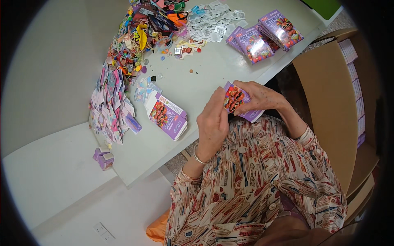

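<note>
A small purple carton [235, 99] with a printed picture of red cartoon figures is held between my two hands, over my lap by the table edge. My left hand [213, 123], with a bangle on its wrist, presses against the carton's left side. On the other side my right hand [258, 97] grips it, thumb across the front. The carton's lower end shows below my right fingers. To the left on the table lies a stack of flat purple cartons [170, 119], with a pale blue-and-white printed piece [145, 88] by its upper end.
Closed purple boxes [256, 45] are piled at the far right. A heap of colourful trinkets [139, 41], white packets [213, 22] and folded printed papers [111, 104] line the table's far left. A brown cardboard box [328, 94] with rows of purple boxes stands at right.
</note>
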`<move>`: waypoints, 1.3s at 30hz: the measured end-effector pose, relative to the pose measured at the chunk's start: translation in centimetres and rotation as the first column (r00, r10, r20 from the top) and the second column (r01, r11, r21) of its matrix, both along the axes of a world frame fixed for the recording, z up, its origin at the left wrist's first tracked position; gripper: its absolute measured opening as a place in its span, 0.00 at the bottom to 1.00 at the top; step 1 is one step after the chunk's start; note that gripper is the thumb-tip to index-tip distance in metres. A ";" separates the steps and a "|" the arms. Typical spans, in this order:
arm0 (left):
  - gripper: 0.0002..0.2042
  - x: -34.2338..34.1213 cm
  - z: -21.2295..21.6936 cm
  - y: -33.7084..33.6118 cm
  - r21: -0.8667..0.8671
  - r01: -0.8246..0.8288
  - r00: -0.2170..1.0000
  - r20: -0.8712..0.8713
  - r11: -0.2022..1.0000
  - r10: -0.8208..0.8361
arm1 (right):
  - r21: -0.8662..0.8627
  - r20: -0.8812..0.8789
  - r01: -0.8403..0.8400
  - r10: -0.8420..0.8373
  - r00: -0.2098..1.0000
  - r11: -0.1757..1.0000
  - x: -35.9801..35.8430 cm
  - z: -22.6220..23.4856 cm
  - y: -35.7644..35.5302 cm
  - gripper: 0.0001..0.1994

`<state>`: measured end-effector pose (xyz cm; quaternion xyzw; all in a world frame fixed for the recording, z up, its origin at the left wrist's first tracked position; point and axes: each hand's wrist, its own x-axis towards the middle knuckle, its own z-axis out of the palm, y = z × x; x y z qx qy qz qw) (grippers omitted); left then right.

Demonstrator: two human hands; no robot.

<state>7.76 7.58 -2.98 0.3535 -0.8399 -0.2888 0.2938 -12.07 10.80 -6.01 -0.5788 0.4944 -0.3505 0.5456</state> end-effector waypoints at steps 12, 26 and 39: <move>0.15 0.3 -0.4 -2.3 0.691 0.065 0.904 -0.347 0.720 0.252 | 0.004 -0.033 0.025 -0.024 0.999 1.000 -0.2 0.4 -0.4 0.31; 0.18 -0.4 -0.7 -3.9 0.873 0.413 0.803 -0.483 0.258 0.349 | -0.410 0.178 0.386 -0.343 0.922 0.827 2.6 -1.5 0.2 0.48; 0.23 -1.1 -1.1 -3.2 0.894 0.379 0.855 -0.438 0.241 0.277 | -0.367 0.126 0.282 -0.253 0.959 0.887 1.2 -1.2 1.2 0.43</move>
